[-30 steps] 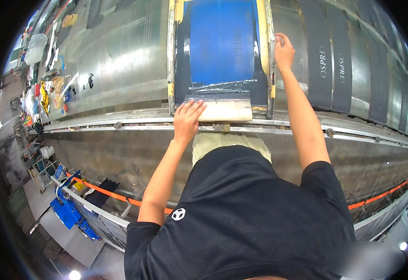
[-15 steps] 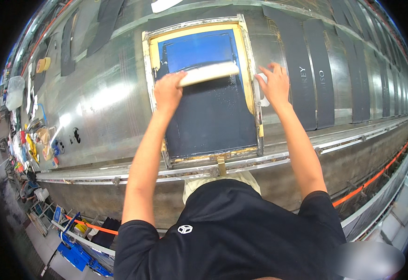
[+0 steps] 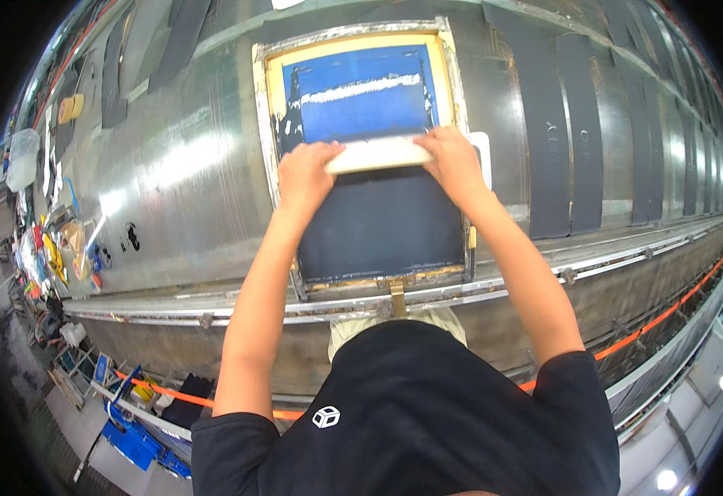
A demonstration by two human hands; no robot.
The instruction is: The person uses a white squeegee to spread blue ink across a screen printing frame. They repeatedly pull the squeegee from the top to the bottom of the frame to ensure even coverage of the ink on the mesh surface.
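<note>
A pale, bar-shaped squeegee point(image 3: 380, 154) spans the inside of a screen-printing frame point(image 3: 260, 107). My left hand point(image 3: 306, 175) is closed round its left end, and my right hand point(image 3: 455, 167) grips the right end. Behind the squeegee lies blue screen mesh point(image 3: 336, 124) with a yellow border and a whitish streak point(image 3: 361, 88) near the far side. On the near side the screen point(image 3: 382, 230) is coated dark. The squeegee's lower edge is hard to make out, so I cannot tell how firmly it meets the mesh. A white handle point(image 3: 483, 157) sticks out beside my right hand.
The frame rests on a long metal table point(image 3: 188, 182). Dark printed strips point(image 3: 546, 140) lie to the right, and more dark strips to the far left. Tape rolls point(image 3: 70, 108) and clutter point(image 3: 64, 244) sit at the left. A metal rail point(image 3: 171, 312) runs along the near edge.
My right hand has come from beside the frame onto the squeegee's right end. The squeegee has shifted nearer to me and become more level. The whitish streak on the mesh now shows.
</note>
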